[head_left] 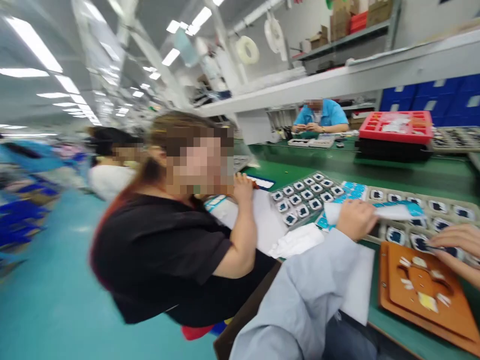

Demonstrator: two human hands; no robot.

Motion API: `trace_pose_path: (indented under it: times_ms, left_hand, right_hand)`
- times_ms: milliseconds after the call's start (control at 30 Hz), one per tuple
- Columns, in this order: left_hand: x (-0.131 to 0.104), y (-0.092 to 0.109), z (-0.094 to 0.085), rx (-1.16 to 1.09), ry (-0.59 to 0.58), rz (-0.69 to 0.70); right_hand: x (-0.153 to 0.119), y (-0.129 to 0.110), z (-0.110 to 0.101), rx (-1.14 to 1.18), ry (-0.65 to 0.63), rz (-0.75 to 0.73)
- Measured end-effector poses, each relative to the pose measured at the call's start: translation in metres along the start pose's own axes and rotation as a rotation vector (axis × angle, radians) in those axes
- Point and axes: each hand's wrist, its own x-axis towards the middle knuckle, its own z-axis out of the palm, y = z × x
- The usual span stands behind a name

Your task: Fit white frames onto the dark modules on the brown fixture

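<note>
My left hand [354, 218] fingers pinching white strip [390, 212] over parts tray [446, 200]; right hand [455, 242] fingers pressed on 1 part; tray mostly full.

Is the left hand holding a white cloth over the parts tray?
Yes, the left hand grips a white cloth stretched above the parts tray.

The left hand [354, 219] grips a white sheet [390, 212] over the trays [446, 212] on the green bench [423, 172]. The right hand [455, 240] touches a small part [423, 243] beside the orange jig [423, 290] at the bench's near edge.
</note>
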Motion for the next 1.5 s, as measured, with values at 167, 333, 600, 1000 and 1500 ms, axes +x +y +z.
trace_pose_path:
  times_ms: [167, 333, 600, 1000, 1500]
  left_hand:
    - [-0.006, -0.007, 0.006, -0.146, 0.025, -0.139]
    - [-0.007, -0.006, 0.003, -0.254, 0.068, -0.022]
    - [-0.014, 0.017, -0.021, -0.502, 0.181, 0.276]
    - [-0.030, 0.036, -0.036, -0.802, -0.057, 0.653]
    - [-0.036, 0.034, -0.026, -0.730, -0.033, 0.690]
  right_hand:
    - [-0.004, -0.053, -0.025, 0.191, -0.179, -0.157]
    - [-0.013, -0.061, -0.018, 0.224, -0.174, -0.160]
    - [-0.021, -0.072, -0.008, 0.012, -0.149, -0.029]
    - [-0.018, -0.018, -0.032, -0.073, 0.221, 0.553]
    - [0.057, 0.073, 0.029, -0.459, -0.343, 0.783]
